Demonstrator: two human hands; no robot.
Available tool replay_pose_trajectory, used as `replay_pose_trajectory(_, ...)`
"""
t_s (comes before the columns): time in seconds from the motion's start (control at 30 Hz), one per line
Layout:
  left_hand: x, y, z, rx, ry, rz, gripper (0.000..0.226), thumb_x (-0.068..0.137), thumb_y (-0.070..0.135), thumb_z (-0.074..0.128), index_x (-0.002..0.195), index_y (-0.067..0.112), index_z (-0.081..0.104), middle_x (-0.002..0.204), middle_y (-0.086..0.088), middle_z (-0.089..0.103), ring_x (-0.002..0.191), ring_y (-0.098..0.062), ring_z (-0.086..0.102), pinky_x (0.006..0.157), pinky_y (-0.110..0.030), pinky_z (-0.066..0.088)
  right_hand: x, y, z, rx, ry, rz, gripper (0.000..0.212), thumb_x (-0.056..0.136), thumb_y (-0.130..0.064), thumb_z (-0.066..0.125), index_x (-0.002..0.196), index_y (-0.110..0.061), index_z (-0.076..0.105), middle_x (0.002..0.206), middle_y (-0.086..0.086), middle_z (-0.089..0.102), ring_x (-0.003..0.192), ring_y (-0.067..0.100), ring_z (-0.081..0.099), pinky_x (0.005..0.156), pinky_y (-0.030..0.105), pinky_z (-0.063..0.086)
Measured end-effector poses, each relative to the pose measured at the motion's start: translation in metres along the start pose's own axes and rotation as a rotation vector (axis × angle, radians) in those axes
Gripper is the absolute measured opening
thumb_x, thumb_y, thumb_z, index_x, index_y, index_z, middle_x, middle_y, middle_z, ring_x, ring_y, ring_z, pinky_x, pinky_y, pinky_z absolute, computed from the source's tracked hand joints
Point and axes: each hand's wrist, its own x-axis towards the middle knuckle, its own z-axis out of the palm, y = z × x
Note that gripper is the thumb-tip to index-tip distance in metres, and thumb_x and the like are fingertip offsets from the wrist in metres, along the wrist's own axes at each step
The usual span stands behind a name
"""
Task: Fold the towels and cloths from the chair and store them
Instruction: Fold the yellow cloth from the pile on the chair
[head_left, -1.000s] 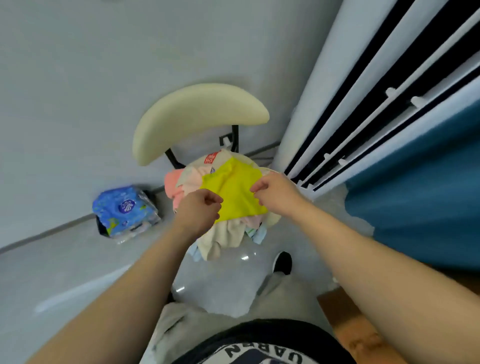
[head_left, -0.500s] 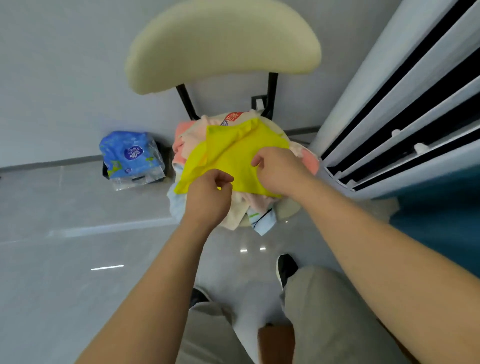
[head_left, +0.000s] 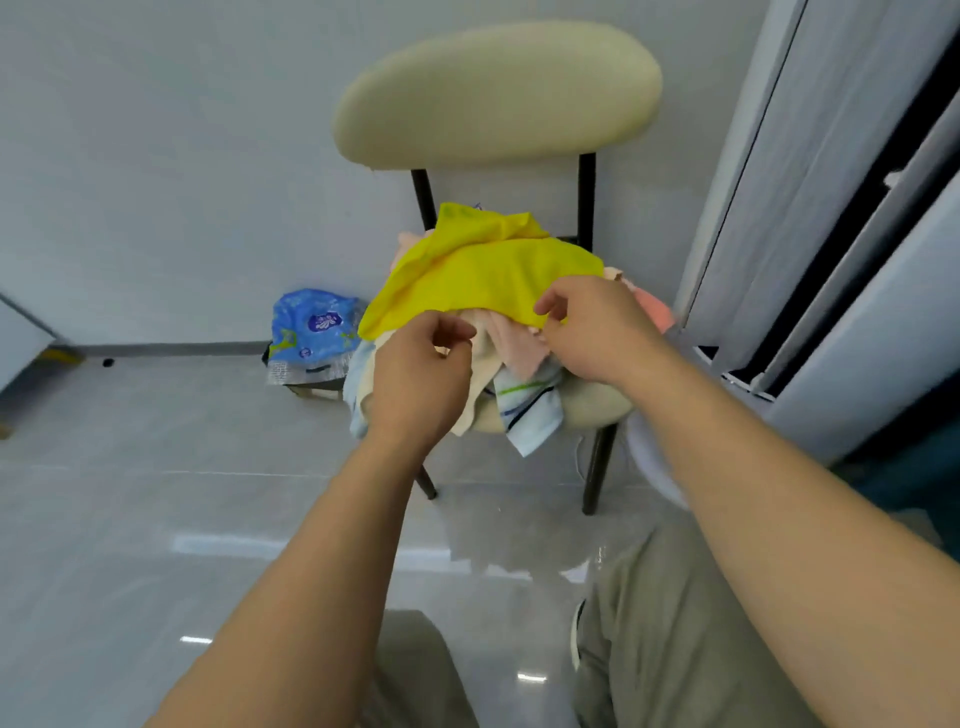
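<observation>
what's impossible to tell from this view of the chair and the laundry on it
1. Head view: how many cloths sit on the cream padded chair; the bright yellow cloth, left hand and right hand cover most of them.
2. Head view: whether the left hand pinches that cloth; its curled fingers hide any contact.
3. Head view: print on the blue plastic pack; too small and blurred.

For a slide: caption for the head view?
Right hand pinches yellow cloth atop the pile on the chair; left hand curled near its edge.

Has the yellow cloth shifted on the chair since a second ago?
Yes. The yellow cloth now lies farther back on the pile, toward the chair backrest.
</observation>
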Motion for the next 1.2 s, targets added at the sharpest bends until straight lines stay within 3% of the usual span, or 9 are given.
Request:
replay_pose_trajectory(0.1, -0.028, 0.012, -0.014, 0.080, -0.033, -0.007, 0.017, 0.084, 0.015, 0.057, 0.090, 0.027, 0.068, 0.091, 0.012, 0.070, 0.085, -0.016, 0.070, 0.073, -0.035, 0.054, -0.036, -0.015, -0.014, 0.040, -0.020, 0.007, 0.036, 0.079, -0.045, 0.054, 0.102, -0.022, 0.070, 0.106, 0.005, 0.071, 0.100, 0.025, 0.062, 0.077, 0.026, 0.041)
replay_pose_trajectory(0.2, -0.035, 0.019, -0.022, 0.144, -0.077, 0.045, 0.017, 0.086, 0.014, 0.058, 0.094, 0.025, 0.069, 0.095, 0.011, 0.070, 0.085, -0.015, 0.069, 0.074, -0.032, 0.054, -0.041, -0.025, -0.022, 0.026, 0.012, -0.009, 0.020, 0.090, -0.026, 0.061, 0.107, -0.020, 0.071, 0.111, 0.006, 0.070, 0.106, 0.026, 0.062, 0.076, 0.026, 0.041)
replay_pose_trajectory(0.3, -0.027, 0.015, -0.028, 0.176, -0.082, 0.059, 0.015, 0.088, 0.015, 0.060, 0.095, 0.025, 0.069, 0.097, 0.011, 0.070, 0.084, -0.014, 0.069, 0.075, -0.028, 0.051, -0.028, -0.030, -0.021, -0.002, 0.064, -0.006, 0.028, 0.088, -0.009, 0.055, 0.106, -0.023, 0.072, 0.116, 0.005, 0.069, 0.109, 0.027, 0.063, 0.073, 0.028, 0.044)
replay_pose_trajectory(0.57, 0.038, -0.035, -0.002, 0.252, -0.077, -0.009, 0.027, 0.090, 0.016, 0.059, 0.113, 0.020, 0.072, 0.116, 0.004, 0.070, 0.092, -0.012, 0.063, 0.072, -0.023, 0.043, 0.043, 0.009, 0.013, -0.050, 0.124, 0.071, 0.031, 0.084, -0.010, 0.056, 0.104, -0.029, 0.071, 0.118, 0.006, 0.068, 0.110, 0.028, 0.062, 0.089, 0.032, 0.050)
replay_pose_trajectory(0.67, 0.064, -0.044, 0.014, 0.351, -0.076, 0.131, 0.031, 0.090, 0.022, 0.062, 0.121, 0.020, 0.068, 0.125, 0.002, 0.064, 0.110, -0.019, 0.060, 0.087, -0.027, 0.041, 0.063, 0.026, 0.018, -0.039, 0.152, 0.074, 0.032, 0.086, -0.008, 0.054, 0.102, -0.027, 0.073, 0.120, 0.005, 0.069, 0.112, 0.027, 0.062, 0.095, 0.034, 0.051)
replay_pose_trajectory(0.77, 0.077, -0.044, 0.027, 0.370, -0.004, 0.217, 0.034, 0.090, 0.022, 0.063, 0.125, 0.022, 0.062, 0.132, 0.001, 0.056, 0.105, -0.022, 0.060, 0.083, -0.024, 0.036, 0.076, 0.034, 0.018, -0.008, 0.175, 0.050, 0.030, 0.086, -0.006, 0.055, 0.099, -0.025, 0.074, 0.115, 0.003, 0.071, 0.111, 0.024, 0.063, 0.097, 0.036, 0.050)
replay_pose_trajectory(0.9, 0.080, -0.049, 0.042, 0.415, 0.038, 0.275, 0.041, 0.090, 0.019, 0.065, 0.131, 0.018, 0.060, 0.140, -0.002, 0.053, 0.115, -0.025, 0.056, 0.086, -0.033, 0.043, 0.076, 0.048, 0.021, 0.004, 0.110, 0.046, 0.028, 0.086, -0.007, 0.056, 0.093, -0.032, 0.069, 0.112, -0.001, 0.072, 0.103, 0.019, 0.064, 0.082, 0.024, 0.046)
replay_pose_trajectory(1.07, 0.089, -0.047, 0.048, 0.394, 0.155, 0.253, 0.024, 0.092, 0.014, 0.063, 0.114, 0.015, 0.073, 0.120, -0.009, 0.069, 0.107, -0.032, 0.063, 0.085, -0.036, 0.045, 0.073, 0.061, 0.020, -0.032, -0.055, 0.025, 0.036, 0.082, -0.009, 0.060, 0.110, -0.029, 0.069, 0.114, -0.002, 0.066, 0.060, 0.008, 0.054, 0.042, 0.014, 0.040)
replay_pose_trajectory(1.2, 0.092, -0.031, 0.049, 0.332, 0.265, 0.272, 0.021, 0.097, 0.015, 0.057, 0.108, 0.014, 0.075, 0.103, -0.009, 0.074, 0.096, -0.029, 0.064, 0.074, -0.025, 0.033, 0.065, 0.058, 0.024, -0.225, -0.159, -0.025, 0.055, 0.079, -0.042, 0.076, 0.129, -0.031, 0.055, 0.125, 0.005, 0.048, 0.102, 0.026, 0.057, 0.078, 0.030, 0.044)
